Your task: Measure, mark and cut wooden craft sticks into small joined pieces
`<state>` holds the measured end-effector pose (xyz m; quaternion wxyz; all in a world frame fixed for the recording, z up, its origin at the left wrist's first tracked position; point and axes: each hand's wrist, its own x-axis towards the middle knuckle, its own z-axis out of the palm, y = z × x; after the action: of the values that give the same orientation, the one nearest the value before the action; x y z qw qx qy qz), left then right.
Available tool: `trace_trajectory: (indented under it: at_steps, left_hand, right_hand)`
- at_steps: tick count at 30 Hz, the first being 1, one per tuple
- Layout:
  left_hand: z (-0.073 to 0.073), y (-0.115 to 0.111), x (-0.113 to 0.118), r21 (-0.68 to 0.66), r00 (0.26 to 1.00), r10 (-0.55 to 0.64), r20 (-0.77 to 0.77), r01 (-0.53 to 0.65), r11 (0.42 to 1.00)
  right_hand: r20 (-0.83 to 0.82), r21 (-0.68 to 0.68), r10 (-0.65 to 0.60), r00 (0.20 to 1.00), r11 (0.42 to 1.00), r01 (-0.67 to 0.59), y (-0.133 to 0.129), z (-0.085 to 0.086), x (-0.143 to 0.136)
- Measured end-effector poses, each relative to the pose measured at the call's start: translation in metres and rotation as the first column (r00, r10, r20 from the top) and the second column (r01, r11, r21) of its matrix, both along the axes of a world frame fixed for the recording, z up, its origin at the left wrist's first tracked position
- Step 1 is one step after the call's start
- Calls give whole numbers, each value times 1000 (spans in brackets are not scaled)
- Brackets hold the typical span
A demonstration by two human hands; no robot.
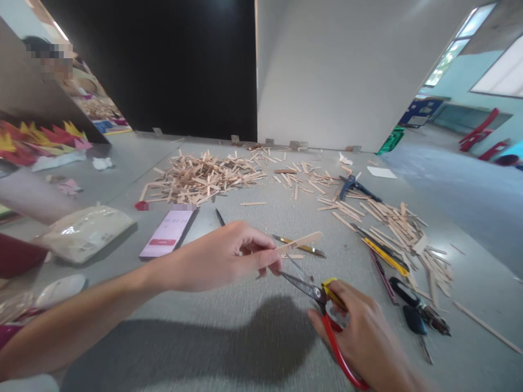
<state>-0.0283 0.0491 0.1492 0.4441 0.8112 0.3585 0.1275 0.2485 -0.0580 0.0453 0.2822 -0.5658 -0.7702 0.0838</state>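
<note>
My left hand pinches a flat wooden stick, whose rounded end points up and to the right. Closed around red- and yellow-handled scissors, my right hand is at the lower right. The scissor blades are parted and their tips reach the left fingertips, just below the stick. Beneath the stick on the table lie a gold-coloured craft knife and a small wood piece. A large heap of cut sticks sits beyond my left hand.
A phone lies left of centre, near a plastic packet. On the right are scattered sticks, blue-handled pliers, a yellow cutter and keys. Black and white panels stand behind. A person is partly visible at the far left.
</note>
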Motion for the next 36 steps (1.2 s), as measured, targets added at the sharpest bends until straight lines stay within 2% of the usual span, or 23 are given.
trace_trajectory:
  at_steps: [3, 7, 9, 12, 15, 18, 22, 24, 27, 31, 33, 36]
  left_hand:
    - [2, 1, 1, -66, 1000, 4, 17, -3, 998]
    - [-7, 4, 4, -8, 983, 179, 30, -179, 984]
    - [-16, 6, 6, -116, 968, 235, 93, -224, 968]
    - [-27, 11, 11, -375, 943, 263, 203, -173, 911]
    - [-31, 14, 12, -472, 919, 303, 253, -157, 868]
    - [-26, 16, 10, -394, 910, 305, 280, -181, 901]
    - [-17, 18, 8, -235, 923, 268, 276, -205, 950]
    - [-14, 18, 8, -204, 936, 250, 248, -201, 958]
    - [-15, 19, 9, -159, 944, 262, 199, -233, 959]
    - [-23, 23, 8, -90, 956, 249, 152, -237, 967]
    - [-29, 26, 7, -117, 966, 208, 156, -191, 975]
    - [-42, 27, 8, -300, 932, 219, 289, -129, 945]
  right_hand:
    - [-6, 13, -16, 1000, 1000, 16, 4, 2, 1]
    - [79, 33, -36, 996, 999, 33, 6, 1, 3]
    - [117, 50, -31, 993, 998, 25, 6, 0, 2]
    - [150, 84, -26, 988, 996, 14, 6, 1, 1]
    - [177, 101, -28, 984, 995, 10, 7, -1, 0]
    - [203, 91, -54, 978, 995, 36, 10, -6, 3]
    - [355, -22, -187, 916, 978, 208, 21, -7, 21]
    - [476, -153, -191, 859, 943, 295, 29, -2, 40]
    - [599, -307, -88, 796, 893, 329, 38, 14, 70]
    - [740, -307, 1, 673, 890, 337, 42, 45, 90]
    - [712, -345, 78, 698, 905, 250, 45, 58, 89]
    - [595, -441, 172, 785, 887, 140, 52, 66, 88]
